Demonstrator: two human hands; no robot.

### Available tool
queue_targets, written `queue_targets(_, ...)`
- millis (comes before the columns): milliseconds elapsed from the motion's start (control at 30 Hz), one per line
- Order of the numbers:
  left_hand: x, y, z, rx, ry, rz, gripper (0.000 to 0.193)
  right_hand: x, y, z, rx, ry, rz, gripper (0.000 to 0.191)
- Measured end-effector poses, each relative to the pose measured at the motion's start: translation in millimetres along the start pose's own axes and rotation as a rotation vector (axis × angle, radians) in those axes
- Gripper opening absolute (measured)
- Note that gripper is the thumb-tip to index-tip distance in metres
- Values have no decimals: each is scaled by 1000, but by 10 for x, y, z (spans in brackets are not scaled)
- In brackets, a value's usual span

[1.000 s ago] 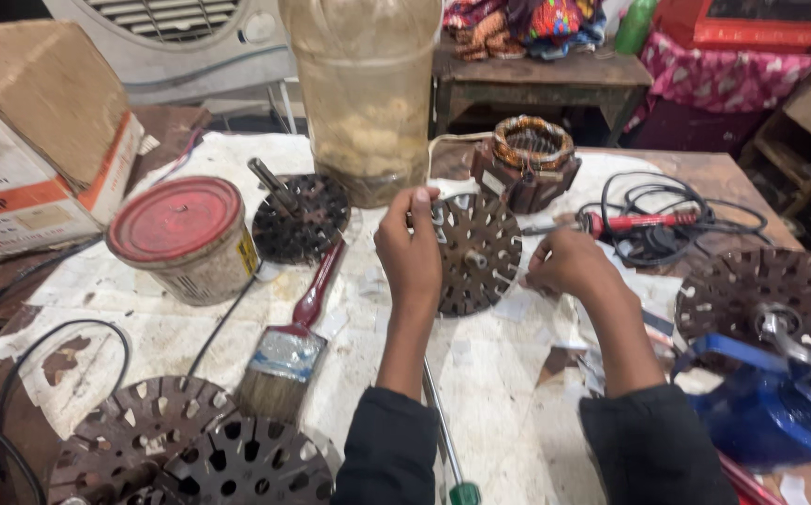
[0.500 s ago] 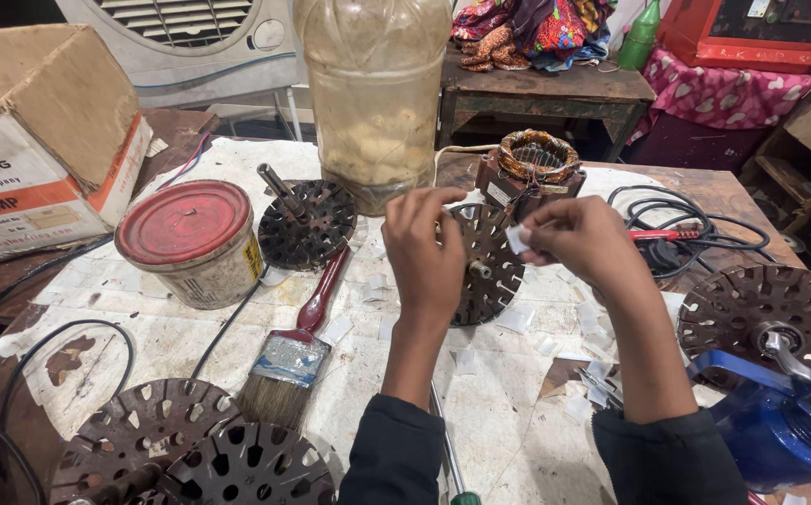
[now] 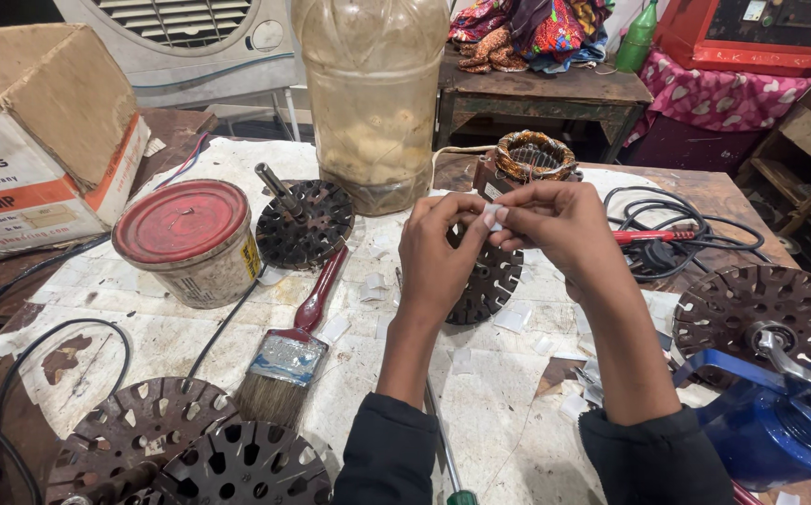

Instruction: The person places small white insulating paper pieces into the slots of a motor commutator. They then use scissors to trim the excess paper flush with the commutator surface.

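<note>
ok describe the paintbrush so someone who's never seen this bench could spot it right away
Start at the big clear plastic jar at the back of the paper-covered table. Nearer, left of the left hand, lies the paintbrush, bristles towards the viewer. Unlike the dark slotted metal discs around it, it has a red handle and a silver band.

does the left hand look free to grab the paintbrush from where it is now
Probably not straight away: the left hand and right hand together pinch a small white slip. The paintbrush lies uncovered just to its left, with nothing in between.
</note>
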State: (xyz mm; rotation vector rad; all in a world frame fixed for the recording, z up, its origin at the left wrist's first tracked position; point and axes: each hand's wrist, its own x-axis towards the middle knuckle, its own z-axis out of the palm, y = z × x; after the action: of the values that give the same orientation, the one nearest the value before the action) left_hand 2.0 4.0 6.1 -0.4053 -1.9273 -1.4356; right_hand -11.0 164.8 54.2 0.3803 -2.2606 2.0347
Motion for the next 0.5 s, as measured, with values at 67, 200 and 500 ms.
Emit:
queue_targets(67,4,-7,-6,-34,-19,-51,12,-18,-14,7,-24,-45,-30,12)
queue_targets(200,23,-71,-6,-288,-23,-150,12,-104,-109,14,-313,-122,-201,18)
queue_targets(500,89,-329,29,-646,-54,-208,2,-190,-206,180,-533,-197,-569,46)
